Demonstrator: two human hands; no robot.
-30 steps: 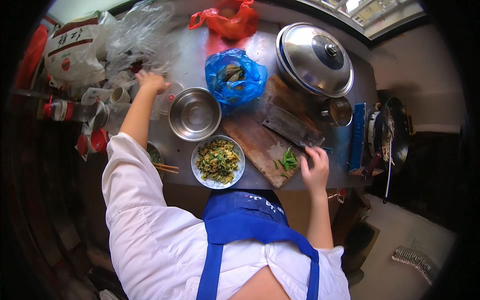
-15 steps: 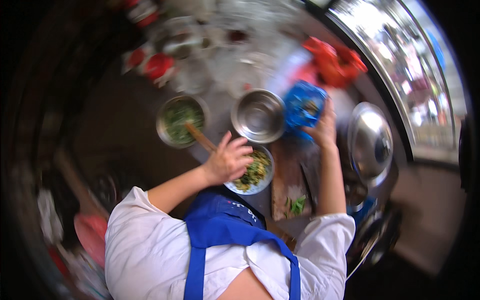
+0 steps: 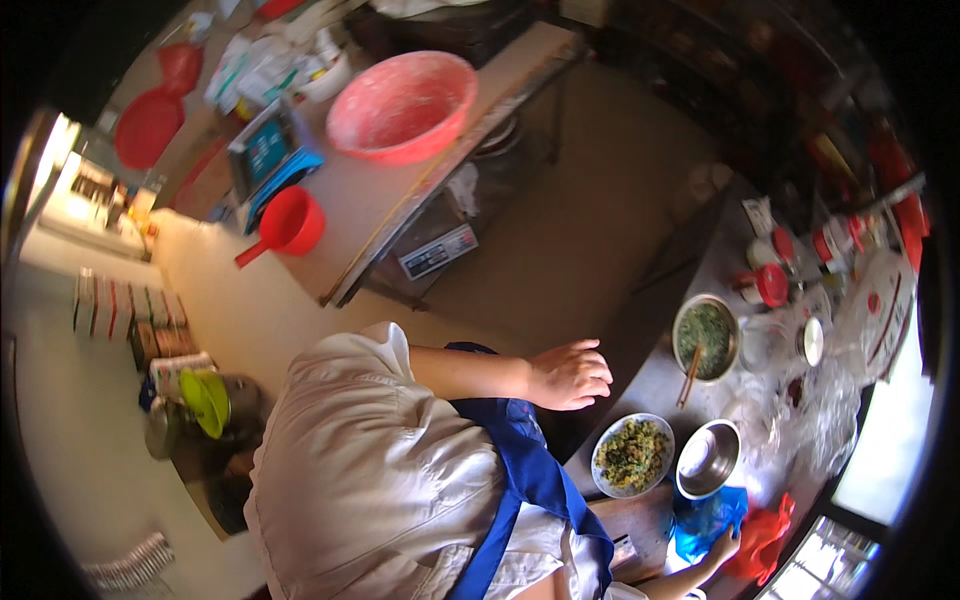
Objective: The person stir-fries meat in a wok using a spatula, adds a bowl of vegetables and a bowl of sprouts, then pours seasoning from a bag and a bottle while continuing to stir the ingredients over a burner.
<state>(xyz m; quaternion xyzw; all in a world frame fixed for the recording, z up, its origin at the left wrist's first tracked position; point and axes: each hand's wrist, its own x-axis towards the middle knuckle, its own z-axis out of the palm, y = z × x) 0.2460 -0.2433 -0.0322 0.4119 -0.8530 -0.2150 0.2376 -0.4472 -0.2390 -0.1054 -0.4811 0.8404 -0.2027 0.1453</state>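
My right hand (image 3: 725, 547) grips the edge of a blue plastic bag (image 3: 705, 520) at the lower right of the counter. Empty and loosely open, my left hand (image 3: 570, 377) hangs in front of my apron, short of the counter edge. Between my hands a white plate (image 3: 602, 478) bears a chopped yellow-green food mixture (image 3: 633, 455). An empty steel bowl (image 3: 708, 460) stands beside the plate and the bag. Farther along, a second steel bowl (image 3: 737, 360) holds chopped greens in liquid, with wooden chopsticks (image 3: 687, 383) leaning out of it.
Red-lidded jars (image 3: 768, 286), clear plastic bags (image 3: 800, 425) and a red bag (image 3: 765, 540) crowd the counter's far side. On another table stand a large pink basin (image 3: 403, 108), a red scoop (image 3: 291, 221) and a blue-framed device (image 3: 268, 150). A scale (image 3: 438, 252) sits underneath.
My view has swung left, bringing the other table into sight. My left hand has come away from above the food plate. My right hand stays on the blue bag.
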